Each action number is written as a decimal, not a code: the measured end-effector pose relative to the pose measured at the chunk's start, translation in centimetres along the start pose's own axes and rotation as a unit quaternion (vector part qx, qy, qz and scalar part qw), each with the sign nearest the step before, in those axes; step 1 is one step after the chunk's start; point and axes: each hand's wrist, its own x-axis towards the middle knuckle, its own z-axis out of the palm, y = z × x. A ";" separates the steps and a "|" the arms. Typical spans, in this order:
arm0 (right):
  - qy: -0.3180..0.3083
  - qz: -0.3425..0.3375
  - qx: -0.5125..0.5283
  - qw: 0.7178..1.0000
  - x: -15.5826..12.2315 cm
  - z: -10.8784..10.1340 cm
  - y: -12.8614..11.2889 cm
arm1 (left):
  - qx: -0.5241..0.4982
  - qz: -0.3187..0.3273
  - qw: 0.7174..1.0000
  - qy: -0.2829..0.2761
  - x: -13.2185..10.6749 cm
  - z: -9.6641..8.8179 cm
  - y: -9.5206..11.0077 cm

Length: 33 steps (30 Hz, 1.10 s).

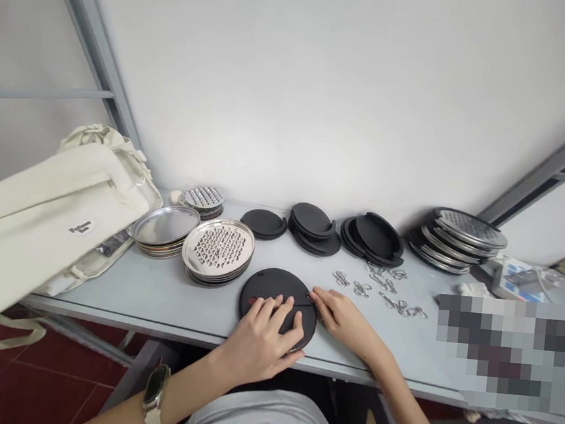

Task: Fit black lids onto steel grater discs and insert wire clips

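A round black disc-shaped case (276, 283) with a straight seam lies near the table's front edge. My left hand (266, 333) grips it from the near side, fingers spread over its top and thumb along the near rim. At the right rim, my right hand (337, 316) is closed in a pinch on a small metal wire clip, of which only a bit of loop shows beside the seam. Several loose wire clips (361, 289) lie to the right of this hand. Left of the case is a stack of round metal grater plates (218, 249).
Plain metal discs (167, 223) are stacked at left beside a cream bag (50, 211). Black round holders (372, 238) line the back wall, with a tall stack of grater discs (458, 240) farther right. A blurred patch covers the right front.
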 end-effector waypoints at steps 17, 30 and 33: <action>0.003 -0.007 0.000 1.000 -0.2 0.1 0.4 | -0.056 -0.054 0.997 -0.007 0.2 0.1 0.4; 0.020 -0.003 0.034 0.999 -0.4 0.0 0.4 | -0.024 -0.047 0.998 0.017 -0.2 0.5 0.6; 0.018 -0.002 0.035 0.999 -0.4 0.1 0.4 | -0.017 -0.045 0.998 0.028 -0.2 0.7 0.7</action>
